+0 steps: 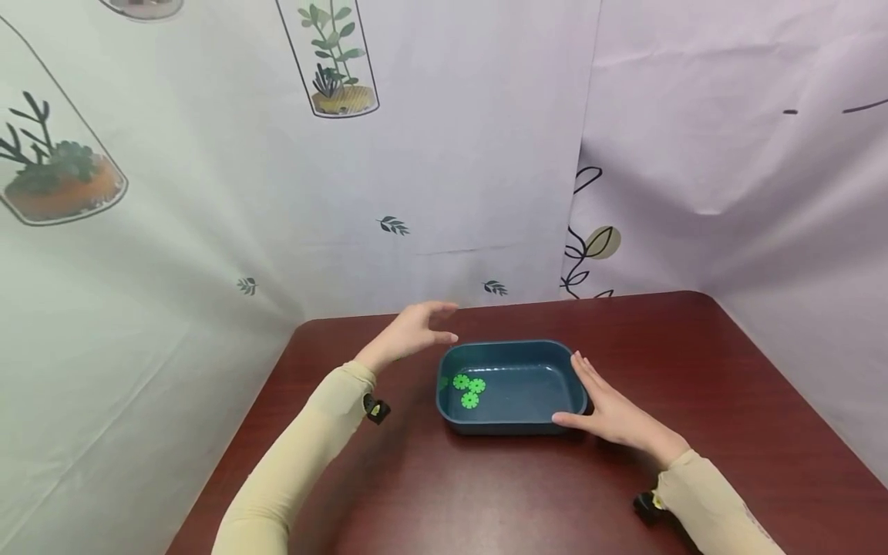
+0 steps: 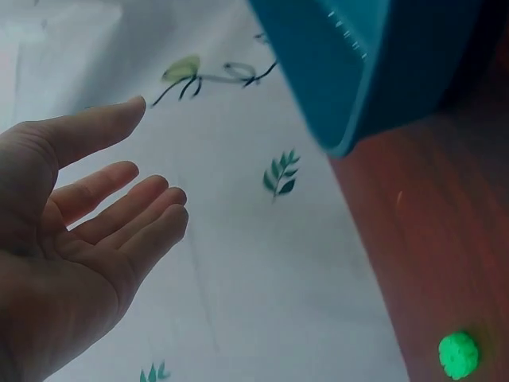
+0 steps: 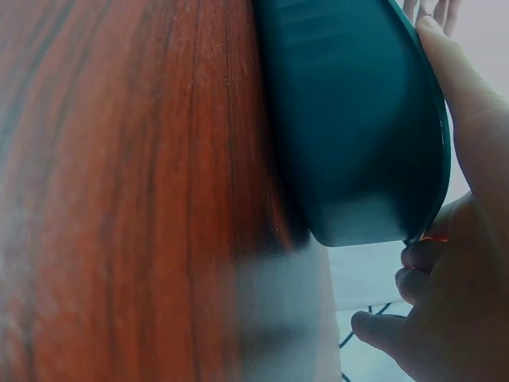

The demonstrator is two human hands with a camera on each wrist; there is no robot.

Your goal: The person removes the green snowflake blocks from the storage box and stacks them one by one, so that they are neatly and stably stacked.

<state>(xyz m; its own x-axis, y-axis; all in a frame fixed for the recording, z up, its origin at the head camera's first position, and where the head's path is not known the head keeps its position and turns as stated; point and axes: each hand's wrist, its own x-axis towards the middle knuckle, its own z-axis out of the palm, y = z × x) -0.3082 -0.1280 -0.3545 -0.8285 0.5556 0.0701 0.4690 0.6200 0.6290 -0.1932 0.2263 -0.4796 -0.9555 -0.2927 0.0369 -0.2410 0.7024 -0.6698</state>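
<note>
A dark teal rectangular tray [image 1: 513, 428] with rounded corners rests on the table. Several bright green, notched plastic discs [image 1: 469, 400] lie inside at its left end. My left hand [image 1: 414, 330] is in the air beyond the tray's left corner, thumb and fingers spread apart, holding nothing. The left wrist view shows the palm and loosely bent fingers [image 2: 159, 231] apart from the tray. My right hand [image 1: 617, 412] holds the tray's right end, its thumb on the near rim and its fingers by the far right corner. The right wrist view shows the thumb [image 3: 449, 64] along the rim.
A green piece [image 2: 459, 355] sits on the tabletop outside the tray in the left wrist view. The dark red wooden table [image 1: 486, 493] reaches back to a white curtain [image 1: 472, 154] printed with plants, which also hangs at both sides.
</note>
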